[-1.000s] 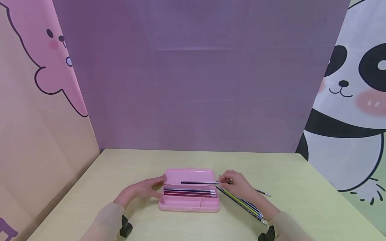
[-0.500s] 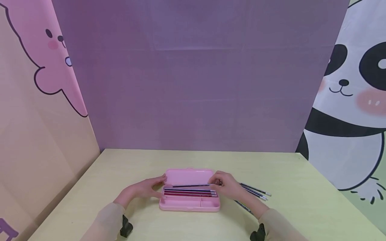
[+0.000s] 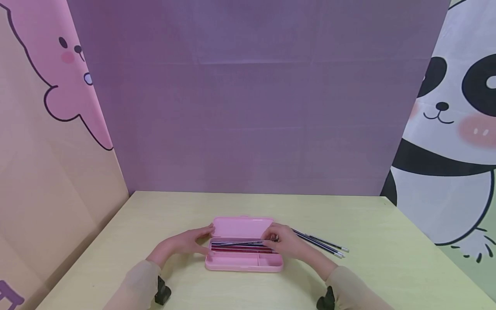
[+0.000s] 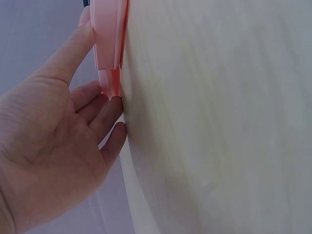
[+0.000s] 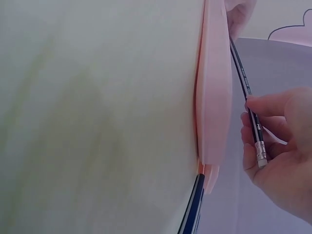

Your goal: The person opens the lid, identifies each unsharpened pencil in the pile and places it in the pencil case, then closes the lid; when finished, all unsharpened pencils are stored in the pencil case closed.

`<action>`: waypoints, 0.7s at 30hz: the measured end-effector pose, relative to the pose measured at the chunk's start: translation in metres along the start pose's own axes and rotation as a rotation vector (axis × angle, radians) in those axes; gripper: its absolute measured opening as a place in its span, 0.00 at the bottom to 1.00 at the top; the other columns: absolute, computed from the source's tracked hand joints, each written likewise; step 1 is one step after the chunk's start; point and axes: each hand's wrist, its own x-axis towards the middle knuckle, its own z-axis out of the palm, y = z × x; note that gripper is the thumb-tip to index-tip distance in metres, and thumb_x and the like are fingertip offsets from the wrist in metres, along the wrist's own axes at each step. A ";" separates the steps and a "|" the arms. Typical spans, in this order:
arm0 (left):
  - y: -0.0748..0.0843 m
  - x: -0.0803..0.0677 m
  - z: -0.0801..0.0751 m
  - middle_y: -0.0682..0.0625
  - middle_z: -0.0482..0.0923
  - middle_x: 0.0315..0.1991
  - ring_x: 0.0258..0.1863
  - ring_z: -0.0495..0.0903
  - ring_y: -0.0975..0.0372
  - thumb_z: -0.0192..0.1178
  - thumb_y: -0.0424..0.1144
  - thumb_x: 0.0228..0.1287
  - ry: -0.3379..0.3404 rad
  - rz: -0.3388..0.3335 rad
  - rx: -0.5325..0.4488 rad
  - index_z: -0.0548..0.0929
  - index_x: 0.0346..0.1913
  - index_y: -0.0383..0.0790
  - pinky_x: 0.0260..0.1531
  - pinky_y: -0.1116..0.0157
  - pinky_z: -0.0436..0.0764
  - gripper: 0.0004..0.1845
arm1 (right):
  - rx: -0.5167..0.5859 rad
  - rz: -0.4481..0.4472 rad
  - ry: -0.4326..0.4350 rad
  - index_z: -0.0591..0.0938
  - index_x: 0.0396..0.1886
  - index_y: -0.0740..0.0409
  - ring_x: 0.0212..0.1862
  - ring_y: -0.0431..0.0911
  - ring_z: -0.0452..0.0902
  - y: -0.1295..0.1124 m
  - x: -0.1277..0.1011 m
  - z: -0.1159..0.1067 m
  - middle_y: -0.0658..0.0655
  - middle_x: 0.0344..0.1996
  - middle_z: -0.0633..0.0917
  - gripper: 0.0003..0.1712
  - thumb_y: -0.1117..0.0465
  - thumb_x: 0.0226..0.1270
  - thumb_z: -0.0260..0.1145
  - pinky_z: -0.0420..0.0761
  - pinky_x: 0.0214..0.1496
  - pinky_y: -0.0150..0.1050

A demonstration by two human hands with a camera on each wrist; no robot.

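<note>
A pink pencil case [image 3: 232, 262] lies with its lid [image 3: 242, 226] opened flat to the back. Several dark blue and red pencils [image 3: 240, 249] lie side by side in its rear part. My right hand [image 3: 286, 242] pinches a dark pencil [image 5: 245, 84] near its white eraser end, between thumb and fingers. That pencil slants low over the ones in the case, its far end at the case's left side. My left hand [image 3: 187, 242] rests against the case's left end, thumb on the tray and fingers at the lid, as the left wrist view [image 4: 63, 126] shows too.
Several dark pencils with white ends [image 3: 323, 245] lie on the pale wooden table [image 3: 186, 206], right of the case beyond my right hand. A small divider marks off a front right compartment. A purple backdrop [image 3: 248, 129] stands behind the table.
My right hand has moved left and carried the pencil from above the lid's front edge to over the tray. A green-patterned pencil at the right is no longer visible. The left hand stays put.
</note>
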 end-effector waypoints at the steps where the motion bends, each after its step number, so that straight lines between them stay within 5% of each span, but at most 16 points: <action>1: 0.000 0.000 0.000 0.42 0.52 0.73 0.72 0.51 0.46 0.68 0.53 0.52 0.001 0.000 -0.003 0.57 0.72 0.43 0.70 0.45 0.53 0.47 | -0.005 0.006 -0.008 0.83 0.33 0.59 0.29 0.33 0.68 0.000 0.000 0.001 0.47 0.27 0.77 0.02 0.67 0.60 0.65 0.73 0.29 0.27; 9: 0.003 -0.002 0.000 0.42 0.52 0.73 0.72 0.51 0.47 0.68 0.53 0.52 0.007 0.000 -0.003 0.58 0.72 0.43 0.70 0.46 0.54 0.47 | -0.010 0.034 -0.059 0.84 0.33 0.60 0.29 0.34 0.69 0.000 0.002 0.004 0.47 0.27 0.78 0.03 0.66 0.60 0.65 0.75 0.33 0.29; 13: 0.004 -0.003 0.000 0.42 0.52 0.73 0.72 0.51 0.47 0.68 0.52 0.53 0.004 0.000 -0.005 0.58 0.72 0.43 0.70 0.46 0.53 0.46 | -0.032 0.061 -0.070 0.84 0.32 0.57 0.29 0.34 0.70 -0.002 0.003 0.005 0.46 0.26 0.80 0.02 0.64 0.60 0.67 0.72 0.52 0.49; 15: 0.005 -0.003 0.000 0.42 0.52 0.73 0.72 0.51 0.46 0.68 0.51 0.53 0.005 0.005 -0.003 0.58 0.72 0.42 0.70 0.46 0.53 0.46 | -0.026 0.066 -0.077 0.84 0.31 0.57 0.28 0.34 0.71 -0.003 0.003 0.006 0.46 0.25 0.81 0.02 0.64 0.59 0.67 0.73 0.52 0.54; 17: 0.005 -0.003 0.000 0.41 0.52 0.73 0.72 0.51 0.46 0.68 0.51 0.54 0.006 0.010 0.003 0.58 0.72 0.42 0.70 0.46 0.53 0.45 | -0.012 0.059 -0.084 0.84 0.30 0.58 0.28 0.33 0.71 -0.003 0.004 0.007 0.47 0.25 0.82 0.02 0.64 0.58 0.68 0.77 0.50 0.48; 21: 0.005 -0.004 0.000 0.41 0.52 0.73 0.72 0.51 0.45 0.68 0.51 0.53 0.013 0.013 0.016 0.58 0.72 0.42 0.70 0.45 0.52 0.46 | 0.013 0.044 -0.083 0.83 0.28 0.59 0.27 0.32 0.71 -0.002 0.005 0.010 0.48 0.25 0.80 0.02 0.65 0.56 0.69 0.78 0.30 0.28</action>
